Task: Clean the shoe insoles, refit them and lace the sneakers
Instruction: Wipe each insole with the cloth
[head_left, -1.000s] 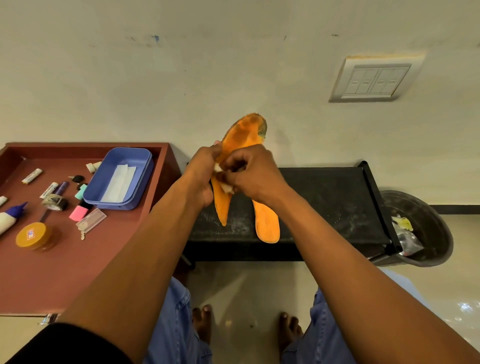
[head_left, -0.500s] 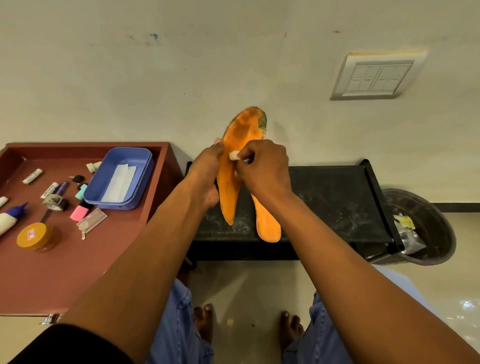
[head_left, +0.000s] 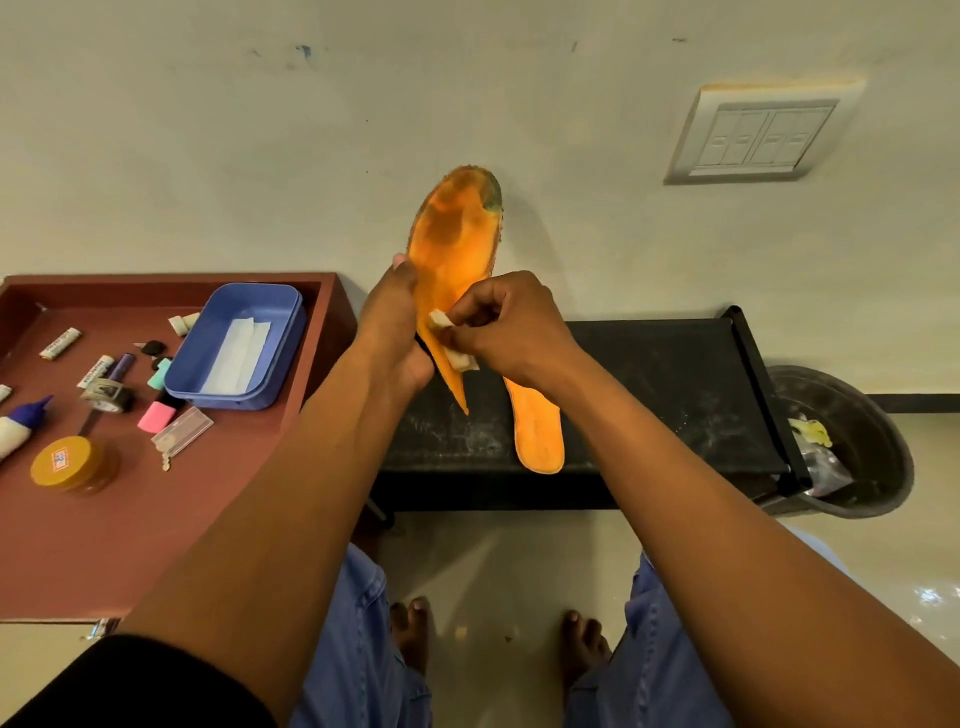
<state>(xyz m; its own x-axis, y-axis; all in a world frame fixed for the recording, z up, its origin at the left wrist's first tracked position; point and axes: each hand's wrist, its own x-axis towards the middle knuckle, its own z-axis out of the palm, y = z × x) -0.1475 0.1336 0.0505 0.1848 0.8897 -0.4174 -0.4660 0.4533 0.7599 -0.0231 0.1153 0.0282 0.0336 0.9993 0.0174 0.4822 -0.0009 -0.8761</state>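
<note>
Black dusty surface (head_left: 675, 395), centre right of frame: bare either side of the flat orange foam insole (head_left: 540, 434). Red-brown tray surface (head_left: 104, 545), left: crowded upper half, bare lower half.

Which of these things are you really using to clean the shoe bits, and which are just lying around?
In use:
- left hand holding the raised orange insole
- right hand pinching a small white wipe against it
- second insole, waiting on the black stand

Just lying about:
- blue tub
- pink eraser
- tape roll
- orange-lidded jar
- glue bottle
- bin
</note>
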